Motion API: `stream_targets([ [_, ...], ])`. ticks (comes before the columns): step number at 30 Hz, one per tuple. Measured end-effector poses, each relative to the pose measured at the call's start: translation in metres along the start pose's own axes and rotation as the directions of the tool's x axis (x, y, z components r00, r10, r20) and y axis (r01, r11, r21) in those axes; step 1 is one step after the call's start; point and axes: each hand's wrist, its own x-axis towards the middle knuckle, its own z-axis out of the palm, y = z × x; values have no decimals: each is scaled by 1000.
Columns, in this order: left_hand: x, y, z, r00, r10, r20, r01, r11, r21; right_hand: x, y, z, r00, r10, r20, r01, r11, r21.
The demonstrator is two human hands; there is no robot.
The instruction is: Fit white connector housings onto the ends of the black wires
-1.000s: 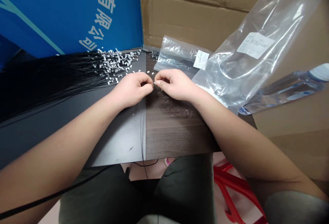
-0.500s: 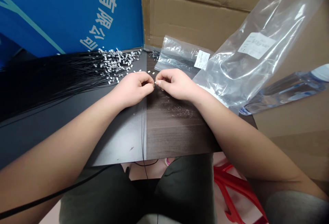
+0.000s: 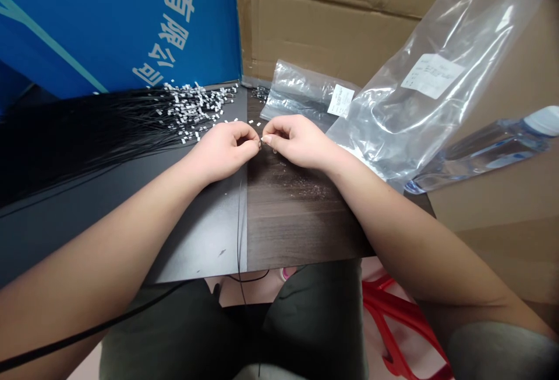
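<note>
Brown tabletop point(image 3: 305, 228); left hand point(image 3: 229, 147) pinched; right hand point(image 3: 299, 142) pinched just beside

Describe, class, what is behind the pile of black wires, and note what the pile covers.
Behind the black wires stands a blue printed panel, rising above them. Part of its lower edge, and anything low behind the pile, is covered and cannot be seen.

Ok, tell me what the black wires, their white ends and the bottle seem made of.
Black wires: probably plastic-coated, smooth and dark; any core is hidden. White ends: likely matte plastic, going by their opaque, blocky look. Bottle: apparently clear, glossy plastic, with see-through walls and bright highlights.
</note>
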Motion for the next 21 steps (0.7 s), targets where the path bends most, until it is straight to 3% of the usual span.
stream_targets([
  [7,2,-9,6,998,-46,37,52,984,-172,0,-1,-1,998,60,-29,-58,996,63],
  [21,1,-6,6,995,-96,28,100,953,-285,0,-2,0,989,151,-1,-148,967,209],
])
